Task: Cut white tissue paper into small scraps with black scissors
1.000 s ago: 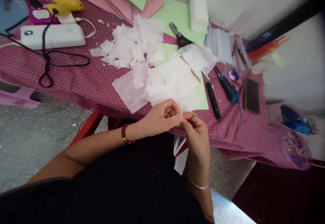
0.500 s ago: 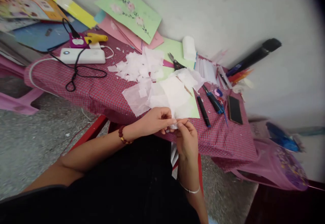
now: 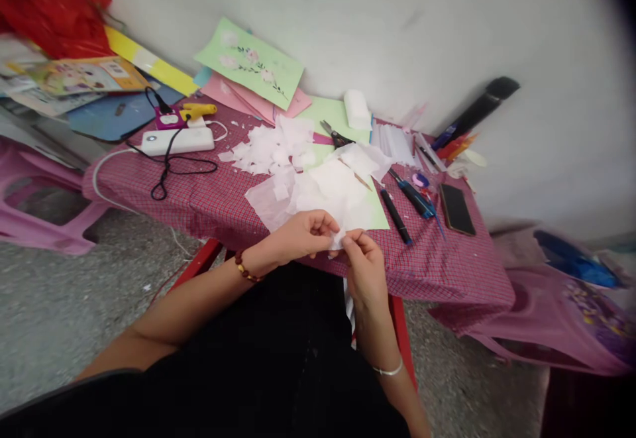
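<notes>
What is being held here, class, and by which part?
A small white paper piece: left hand at its left side, right hand at its right.

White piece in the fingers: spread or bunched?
Bunched: the white piece shows as a small crumpled tuft between left hand and right hand.

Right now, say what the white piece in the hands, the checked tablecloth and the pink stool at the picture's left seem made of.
White piece: thin, matte, likely tissue paper, from its soft crumpling. Checked tablecloth: probably fabric, matte, hanging in soft folds. Pink stool: probably moulded plastic, smooth, evenly coloured, rounded.
</notes>
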### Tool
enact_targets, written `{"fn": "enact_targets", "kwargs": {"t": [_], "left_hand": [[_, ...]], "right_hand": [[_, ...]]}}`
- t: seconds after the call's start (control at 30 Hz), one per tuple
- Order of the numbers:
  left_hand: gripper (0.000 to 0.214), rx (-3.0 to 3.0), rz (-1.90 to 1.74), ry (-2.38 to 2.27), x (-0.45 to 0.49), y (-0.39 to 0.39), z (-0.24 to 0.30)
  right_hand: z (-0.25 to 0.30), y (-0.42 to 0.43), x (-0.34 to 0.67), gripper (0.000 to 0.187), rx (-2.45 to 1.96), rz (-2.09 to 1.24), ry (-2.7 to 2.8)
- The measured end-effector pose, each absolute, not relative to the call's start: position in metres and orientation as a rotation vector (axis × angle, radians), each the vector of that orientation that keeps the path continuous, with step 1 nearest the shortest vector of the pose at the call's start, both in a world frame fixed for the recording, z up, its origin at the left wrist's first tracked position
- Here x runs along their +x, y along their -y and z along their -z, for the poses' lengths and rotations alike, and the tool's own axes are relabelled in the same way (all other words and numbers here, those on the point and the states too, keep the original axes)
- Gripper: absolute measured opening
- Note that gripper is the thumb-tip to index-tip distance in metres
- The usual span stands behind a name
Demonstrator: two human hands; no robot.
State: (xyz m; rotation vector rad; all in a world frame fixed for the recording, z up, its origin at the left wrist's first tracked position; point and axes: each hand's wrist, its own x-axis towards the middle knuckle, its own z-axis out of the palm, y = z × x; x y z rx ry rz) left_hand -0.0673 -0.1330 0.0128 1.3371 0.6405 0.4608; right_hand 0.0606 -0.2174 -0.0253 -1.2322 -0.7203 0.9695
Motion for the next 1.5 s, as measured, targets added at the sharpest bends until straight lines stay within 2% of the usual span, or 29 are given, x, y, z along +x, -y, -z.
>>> {"fn": "enact_targets", "kwargs": {"t": [0.17,0.33,0.6,0.83,1.0,1.33,1.5], "left_hand": [[0.011,1.411,-0.48,-0.724,-0.069,0.131,-0.016],[0.022,1.444,-0.426,-0.808,-0.069,0.131,-0.015],[0.017,1.267,-0.405,-0.646,-0.068,0.135,0.003],[0.015,1.489,-0.306,-0.563,-0.065,0.139,0.013],[0.014,1.523,-0.347,-0.597,-0.063,0.144,0.013],[0.007,1.671,-0.521,-0.717,-0.069,0.139,0.018],[0.019,1.905,-0.542,-0.765,-0.071,0.137,-0.001]], "right_hand": [[0.031,0.214,0.057,0.013,-1.222,-1.002,0.705],[0.03,0.212,0.055,0.014,-1.232,-0.982,0.737],[0.034,0.221,0.061,0.013,-1.311,-0.971,0.727],[0.03,0.232,0.076,0.017,-1.429,-0.956,0.784],[0.027,0.235,0.079,0.021,-1.524,-0.929,0.925],[0.027,0.235,0.077,0.018,-1.534,-0.875,0.932],[0.026,0.236,0.075,0.016,-1.487,-0.813,1.043]]}}
